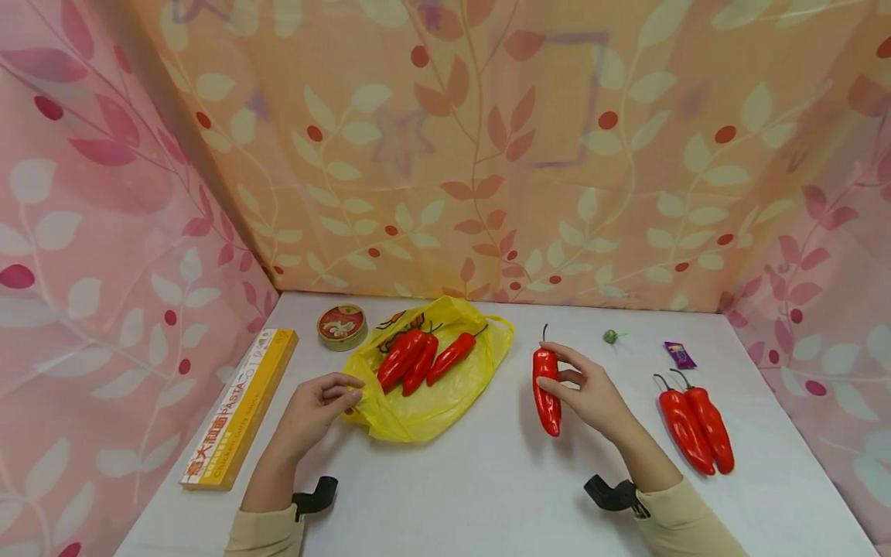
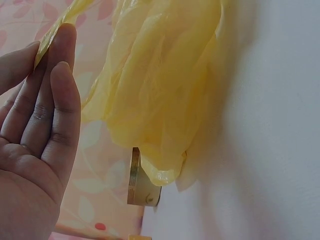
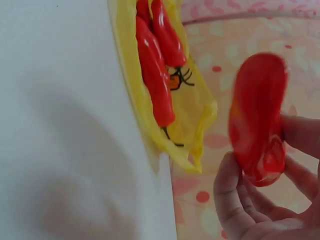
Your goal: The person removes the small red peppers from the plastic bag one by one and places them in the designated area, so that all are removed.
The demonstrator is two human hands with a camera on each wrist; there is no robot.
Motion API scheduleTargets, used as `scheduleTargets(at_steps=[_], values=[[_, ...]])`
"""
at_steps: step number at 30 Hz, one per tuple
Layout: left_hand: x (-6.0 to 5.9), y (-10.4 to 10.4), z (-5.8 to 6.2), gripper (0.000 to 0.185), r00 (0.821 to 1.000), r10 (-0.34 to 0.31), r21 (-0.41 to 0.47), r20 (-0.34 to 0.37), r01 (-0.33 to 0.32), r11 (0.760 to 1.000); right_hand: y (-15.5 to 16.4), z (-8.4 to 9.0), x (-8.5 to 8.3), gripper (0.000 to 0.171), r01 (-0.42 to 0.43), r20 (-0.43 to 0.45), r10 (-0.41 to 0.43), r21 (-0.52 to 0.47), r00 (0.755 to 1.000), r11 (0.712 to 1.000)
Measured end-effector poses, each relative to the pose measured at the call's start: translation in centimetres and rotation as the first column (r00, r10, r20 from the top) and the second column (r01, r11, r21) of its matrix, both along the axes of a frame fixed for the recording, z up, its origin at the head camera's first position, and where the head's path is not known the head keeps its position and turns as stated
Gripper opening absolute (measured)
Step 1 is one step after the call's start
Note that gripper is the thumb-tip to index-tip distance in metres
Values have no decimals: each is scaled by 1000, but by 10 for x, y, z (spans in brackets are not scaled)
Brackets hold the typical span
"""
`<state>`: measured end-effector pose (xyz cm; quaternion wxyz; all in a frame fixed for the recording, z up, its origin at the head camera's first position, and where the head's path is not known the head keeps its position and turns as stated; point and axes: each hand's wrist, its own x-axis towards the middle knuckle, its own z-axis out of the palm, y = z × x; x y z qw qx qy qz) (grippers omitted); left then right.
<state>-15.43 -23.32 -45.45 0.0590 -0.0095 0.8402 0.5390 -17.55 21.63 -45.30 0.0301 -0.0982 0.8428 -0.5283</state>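
Head cam looks forward-down over tabletop [image 1: 487,480]; yellow bag [image 1: 425,402] at 11 o'clock. Wrist cams sit close, rolled sideways; all three share the bag.

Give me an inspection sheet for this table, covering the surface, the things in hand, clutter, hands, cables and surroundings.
Surface: white table, flat, no spills seen.
Things in hand: held pepper, red, lifted off the table; yellow bag lying open with three peppers on it.
Clutter: two peppers side by side at the right; pasta box at the left edge; round tin behind the bag; green candy; purple wrapper.
Hands: left hand pinches the bag's edge; right hand grips the held pepper.
Cables: nothing seen; a black mount sits at each wrist.
Surroundings: leaf-patterned cloth walls on three sides.
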Motion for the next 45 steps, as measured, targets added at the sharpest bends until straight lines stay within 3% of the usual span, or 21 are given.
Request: scheduleTargets(at_steps=[4, 11, 19, 25, 34, 42, 45], values=[[0, 0, 0, 28, 1000, -4, -3, -5, 4, 1000, 17, -1, 7, 62, 16, 23, -16, 8, 1000, 1000], [0, 0, -2, 29, 1000, -2, -7, -11, 2, 1000, 41, 4, 16, 69, 101, 15, -103, 123, 995, 987], [-3, -2, -1, 29, 999, -22, -5, -43, 22, 1000, 68, 5, 22, 71, 148, -13, -151, 286, 988, 947], [-4, -1, 0, 30, 999, -21, -10, -43, 21, 1000, 95, 4, 32, 72, 155, -15, -160, 352, 987, 923], [-2, -1, -2, 29, 1000, -8, -3, -19, 8, 1000, 122, -1, 44, 68, 176, -67, -165, 490, 984, 854], [0, -1, -2, 28, 1000, -8, -4, -20, 8, 1000, 127, -9, 44, 66, 171, -90, -146, 610, 985, 773], [0, 0, -1, 28, 1000, -7, -9, -18, 7, 1000, 127, -12, 44, 65, 176, -109, -139, 628, 984, 758]])
